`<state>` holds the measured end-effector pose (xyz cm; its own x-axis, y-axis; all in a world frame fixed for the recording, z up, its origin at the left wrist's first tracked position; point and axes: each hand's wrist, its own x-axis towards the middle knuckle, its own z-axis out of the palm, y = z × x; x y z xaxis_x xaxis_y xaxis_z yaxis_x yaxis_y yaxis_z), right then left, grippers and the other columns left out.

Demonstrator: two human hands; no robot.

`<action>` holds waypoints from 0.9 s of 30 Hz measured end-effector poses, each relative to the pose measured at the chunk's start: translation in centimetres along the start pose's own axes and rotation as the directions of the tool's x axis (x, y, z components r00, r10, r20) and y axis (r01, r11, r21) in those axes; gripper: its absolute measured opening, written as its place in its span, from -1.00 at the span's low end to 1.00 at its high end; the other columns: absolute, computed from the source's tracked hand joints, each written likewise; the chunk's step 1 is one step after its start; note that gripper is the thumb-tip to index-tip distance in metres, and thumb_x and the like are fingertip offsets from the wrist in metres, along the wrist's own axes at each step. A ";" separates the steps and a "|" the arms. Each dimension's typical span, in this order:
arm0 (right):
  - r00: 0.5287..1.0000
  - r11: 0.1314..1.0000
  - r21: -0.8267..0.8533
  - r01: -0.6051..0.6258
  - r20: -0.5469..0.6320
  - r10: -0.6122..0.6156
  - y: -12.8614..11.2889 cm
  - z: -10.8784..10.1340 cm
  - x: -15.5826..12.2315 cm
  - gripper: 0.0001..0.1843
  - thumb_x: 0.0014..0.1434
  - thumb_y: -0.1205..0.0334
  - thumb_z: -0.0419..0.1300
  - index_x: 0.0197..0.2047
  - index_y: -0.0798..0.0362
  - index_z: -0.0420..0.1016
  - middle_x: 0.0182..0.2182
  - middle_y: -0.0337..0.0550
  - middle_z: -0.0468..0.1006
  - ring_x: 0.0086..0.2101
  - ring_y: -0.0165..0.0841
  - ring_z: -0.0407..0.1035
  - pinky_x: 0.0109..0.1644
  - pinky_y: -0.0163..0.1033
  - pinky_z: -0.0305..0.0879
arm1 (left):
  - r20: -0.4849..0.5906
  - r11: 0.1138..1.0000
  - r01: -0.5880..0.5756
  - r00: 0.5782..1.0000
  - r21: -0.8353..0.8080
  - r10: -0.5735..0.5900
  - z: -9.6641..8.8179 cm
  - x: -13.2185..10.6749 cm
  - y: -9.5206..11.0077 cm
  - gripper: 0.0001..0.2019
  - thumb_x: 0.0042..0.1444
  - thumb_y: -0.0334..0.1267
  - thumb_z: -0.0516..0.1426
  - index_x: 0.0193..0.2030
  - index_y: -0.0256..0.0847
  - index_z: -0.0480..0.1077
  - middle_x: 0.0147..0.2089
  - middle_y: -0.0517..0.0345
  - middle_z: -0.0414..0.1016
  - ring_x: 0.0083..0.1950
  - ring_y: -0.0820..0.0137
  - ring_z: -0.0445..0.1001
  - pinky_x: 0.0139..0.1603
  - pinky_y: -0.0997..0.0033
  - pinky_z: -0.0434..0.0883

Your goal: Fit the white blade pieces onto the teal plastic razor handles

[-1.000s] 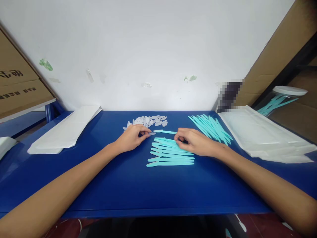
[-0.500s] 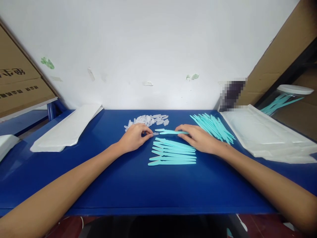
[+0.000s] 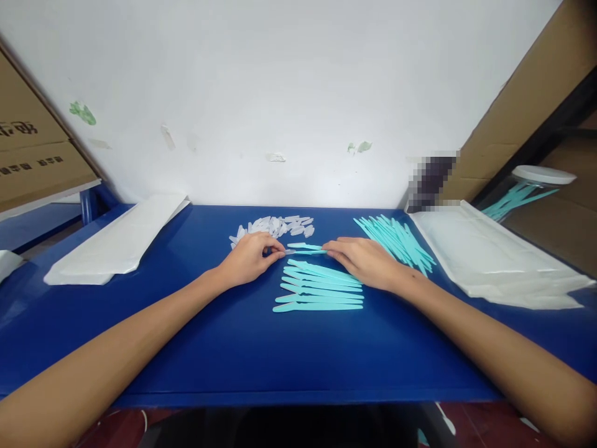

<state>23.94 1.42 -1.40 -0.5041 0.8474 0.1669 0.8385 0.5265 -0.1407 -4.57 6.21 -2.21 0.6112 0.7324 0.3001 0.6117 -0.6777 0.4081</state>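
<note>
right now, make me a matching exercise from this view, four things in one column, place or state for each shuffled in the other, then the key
Column one
1. bare left hand
2. heap of small translucent plastic pieces
3. row of slim turquoise plastic sticks
4. clear jar with a white lid

Column two
A. lying roughly parallel on the blue table
B. at the far right, with turquoise sticks inside
C. pinching one translucent piece
D. loosely spread toward the white wall

Right pairs: 1-C, 2-D, 3-A, 4-B
</note>
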 end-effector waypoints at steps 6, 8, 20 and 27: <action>1.000 1.000 -0.025 -0.015 -0.023 0.015 -0.1 -0.4 -0.1 -0.58 0.48 0.12 -0.18 0.09 -0.06 0.47 -0.17 -0.11 0.59 -0.24 -0.26 0.47 -0.26 -0.24 0.19 | -0.004 1.000 -0.007 1.000 0.009 0.007 0.0 0.1 0.1 -0.76 0.28 -0.13 0.12 -0.19 -0.16 0.60 -0.26 0.10 0.58 -0.26 0.33 0.44 -0.24 0.35 0.34; 0.999 1.000 -0.018 -0.023 -0.028 0.022 -0.1 -0.5 -0.2 -0.58 0.48 0.13 -0.18 0.08 -0.04 0.48 -0.18 -0.11 0.59 -0.25 -0.27 0.46 -0.27 -0.24 0.18 | -0.011 1.000 -0.020 1.000 0.016 0.021 0.1 0.1 -0.1 -0.73 0.29 -0.10 0.11 -0.19 -0.16 0.59 -0.26 0.09 0.58 -0.27 0.33 0.44 -0.25 0.36 0.34; 1.000 0.997 -0.071 0.019 -0.013 -0.020 -1.3 0.2 0.6 -0.59 0.47 0.13 -0.16 0.05 -0.05 0.48 -0.26 -0.10 0.56 -0.34 -0.28 0.42 -0.35 -0.25 0.08 | -0.011 0.998 -0.063 0.998 0.014 0.063 0.1 0.1 0.0 -0.79 0.30 -0.18 0.13 -0.17 -0.15 0.60 -0.26 0.09 0.57 -0.26 0.34 0.46 -0.27 0.37 0.35; 0.998 0.999 0.026 0.044 -0.037 -0.043 -1.9 0.8 1.0 -0.58 0.47 0.16 -0.15 0.02 0.03 0.52 -0.20 -0.03 0.57 -0.24 -0.25 0.46 -0.26 -0.24 0.21 | -0.038 0.988 -0.139 0.989 0.065 0.142 0.8 0.6 0.0 -0.79 0.30 -0.30 0.13 -0.14 -0.17 0.63 -0.32 0.08 0.54 -0.29 0.34 0.45 -0.27 0.35 0.32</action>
<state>21.66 1.37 -1.76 -0.5317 0.8207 0.2092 0.8096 0.5650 -0.1589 -3.81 6.58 -2.71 0.6724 0.6307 0.3875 0.5519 -0.7760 0.3055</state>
